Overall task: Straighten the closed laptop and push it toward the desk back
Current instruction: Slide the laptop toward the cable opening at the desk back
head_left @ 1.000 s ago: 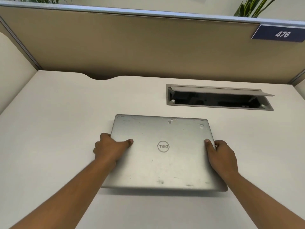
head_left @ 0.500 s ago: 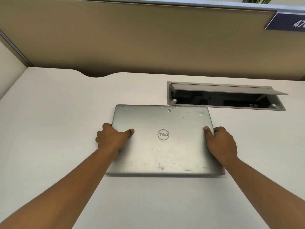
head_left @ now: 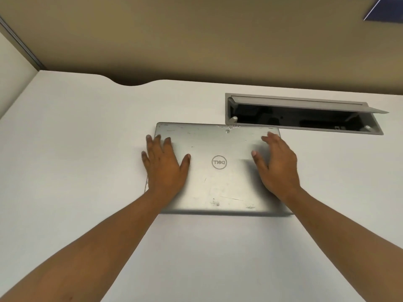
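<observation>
A closed silver laptop [head_left: 218, 182] with a round logo lies flat on the white desk [head_left: 76, 149], its edges roughly square to the desk back. Its far right corner reaches the frame of the cable hatch. My left hand [head_left: 164, 164] lies flat on the lid's left side, fingers spread, the outer fingers hanging over the left edge. My right hand [head_left: 278, 164] is over the lid's right side with fingers apart and pointing to the far edge; whether the palm touches the lid is unclear. Neither hand grips anything.
An open grey cable hatch [head_left: 305, 113] with a raised flap is sunk into the desk at the back right. A tan partition wall [head_left: 196, 40] closes off the desk back, with a curved notch [head_left: 130, 82] in the desk edge at the back left.
The laptop has slid farther toward the desk back, up to the hatch frame. Both hands let go of its side edges and now lie open on top of the lid.
</observation>
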